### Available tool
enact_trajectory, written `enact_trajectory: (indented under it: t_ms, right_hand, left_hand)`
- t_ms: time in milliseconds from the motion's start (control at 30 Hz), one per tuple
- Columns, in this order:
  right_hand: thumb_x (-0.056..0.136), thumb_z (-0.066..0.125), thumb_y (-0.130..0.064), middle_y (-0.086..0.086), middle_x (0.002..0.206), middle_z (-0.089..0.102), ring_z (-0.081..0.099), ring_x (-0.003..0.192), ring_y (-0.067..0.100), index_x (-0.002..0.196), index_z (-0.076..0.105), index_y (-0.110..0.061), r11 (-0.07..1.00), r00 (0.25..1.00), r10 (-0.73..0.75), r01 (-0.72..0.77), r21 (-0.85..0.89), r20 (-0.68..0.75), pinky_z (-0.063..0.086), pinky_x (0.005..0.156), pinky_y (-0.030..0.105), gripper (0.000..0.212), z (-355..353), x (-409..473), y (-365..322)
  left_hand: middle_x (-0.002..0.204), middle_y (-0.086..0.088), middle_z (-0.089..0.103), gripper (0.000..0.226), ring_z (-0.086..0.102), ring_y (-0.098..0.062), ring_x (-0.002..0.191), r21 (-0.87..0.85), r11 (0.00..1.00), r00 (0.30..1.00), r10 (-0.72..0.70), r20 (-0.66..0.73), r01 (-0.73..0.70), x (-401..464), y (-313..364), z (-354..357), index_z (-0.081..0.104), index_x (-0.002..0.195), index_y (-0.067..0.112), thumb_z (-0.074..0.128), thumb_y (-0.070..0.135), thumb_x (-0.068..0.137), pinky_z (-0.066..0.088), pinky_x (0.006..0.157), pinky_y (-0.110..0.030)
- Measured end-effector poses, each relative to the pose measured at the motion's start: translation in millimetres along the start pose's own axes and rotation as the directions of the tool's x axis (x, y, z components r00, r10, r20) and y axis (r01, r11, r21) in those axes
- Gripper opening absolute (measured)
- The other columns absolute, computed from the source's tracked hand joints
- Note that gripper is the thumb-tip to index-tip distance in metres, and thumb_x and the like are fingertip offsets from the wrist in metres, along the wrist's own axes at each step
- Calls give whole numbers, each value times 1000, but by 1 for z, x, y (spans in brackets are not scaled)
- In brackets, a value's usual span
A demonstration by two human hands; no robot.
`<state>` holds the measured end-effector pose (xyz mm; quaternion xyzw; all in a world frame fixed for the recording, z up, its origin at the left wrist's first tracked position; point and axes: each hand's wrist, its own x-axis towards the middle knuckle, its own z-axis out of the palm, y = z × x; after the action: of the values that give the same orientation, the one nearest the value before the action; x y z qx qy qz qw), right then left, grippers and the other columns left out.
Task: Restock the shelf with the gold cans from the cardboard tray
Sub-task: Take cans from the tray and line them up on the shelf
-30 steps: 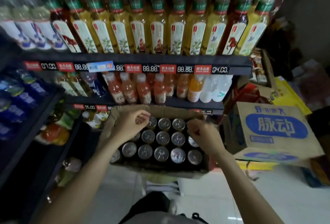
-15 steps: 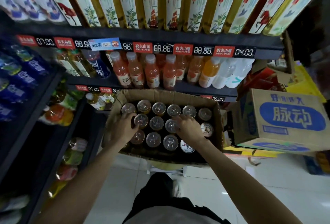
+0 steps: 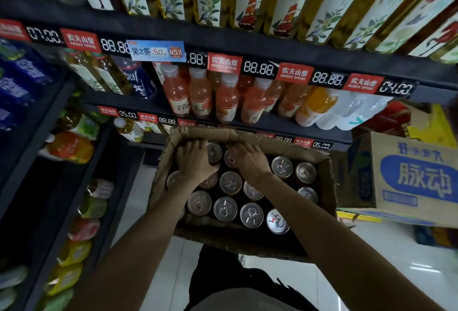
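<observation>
We are at the pick-up step: left hand [image 3: 195, 164] and right hand [image 3: 247, 159] curl over cans [image 3: 230, 182] at the far row of the cardboard tray [image 3: 327, 187] — firm grip unconfirmed. Next — lift toward the shelf [image 3: 272, 125].

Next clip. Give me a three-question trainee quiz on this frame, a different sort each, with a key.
1. True or false: both hands are inside the cardboard tray.
2. The cans in the tray stand: A) upright B) on their sides C) stacked two high.
3. Fill in: the box with the blue label sits to the tray's ____.

Key: 1 true, the left hand and right hand rest on cans at the far end; 2 A; 3 right.
</observation>
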<state>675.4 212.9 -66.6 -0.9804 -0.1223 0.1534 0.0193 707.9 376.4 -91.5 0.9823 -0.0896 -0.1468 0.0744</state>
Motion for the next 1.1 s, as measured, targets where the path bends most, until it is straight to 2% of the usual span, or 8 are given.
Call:
enact_trajectory:
  t_ms: [100,200,400,533,633,700,867,1100]
  right_hand:
    - [79,61,-2,16,124,59,53,117,34,128,52,-6,998,996,-58,59,16,-71,42,96,44,50,3,9,0]
    - [46,85,-5,8,86,70,69,82,30,93,70,-11,996,983,-69,77,38,-172,56,71,36,49,2,10,2]
    - [62,82,-25,9,118,56,55,107,33,116,56,-17,927,949,140,-25,373,-284,47,89,45,61,-41,-34,7]
    - [61,85,-24,2,113,62,62,100,19,115,53,-21,496,932,300,29,868,-203,54,82,39,63,-91,-73,15]
    - [70,79,-12,-1,117,61,62,100,3,121,54,-19,217,929,331,95,971,-165,54,76,22,58,-130,-96,16]
    - [67,80,-18,-3,113,63,63,98,3,121,54,-18,142,915,358,143,980,-185,53,74,20,60,-155,-105,14]
    - [63,78,-37,-8,98,69,64,94,9,107,61,-22,226,870,349,284,932,-350,53,76,18,49,-227,-122,17]
    - [63,75,-43,-3,103,70,65,100,16,108,64,-29,370,758,217,519,770,-615,53,78,26,48,-342,-146,27]
  left_hand:
    - [121,-1,60,66,53,-22,116,-73,996,995,-48,-87,42,6,4,6,50,117,19,74,50,64,35,95,-38]
    - [100,0,69,55,63,-21,98,-141,989,988,-53,-147,32,11,1,5,57,100,21,78,49,57,42,88,-35]
    - [108,4,63,60,54,-7,97,-611,769,959,10,-283,-188,-19,-12,-37,60,108,24,85,41,56,45,85,-25]
    - [111,9,61,56,58,-1,100,-847,489,960,-62,-273,-209,-46,-7,-98,58,104,39,82,53,56,49,82,-22]
    - [108,5,63,56,61,4,94,-904,332,947,-80,-311,-269,-60,3,-144,59,102,34,84,46,54,49,73,-13]
    - [105,5,65,63,62,-3,96,-882,355,935,-58,-350,-309,-66,11,-173,59,101,33,77,62,48,48,73,-16]
    - [95,14,63,51,58,2,89,-757,448,860,59,-506,-476,-75,35,-247,55,90,36,67,67,51,46,72,-17]
    - [86,18,62,48,56,4,78,-468,529,620,148,-770,-708,-85,65,-362,53,90,33,64,65,56,42,64,-12]
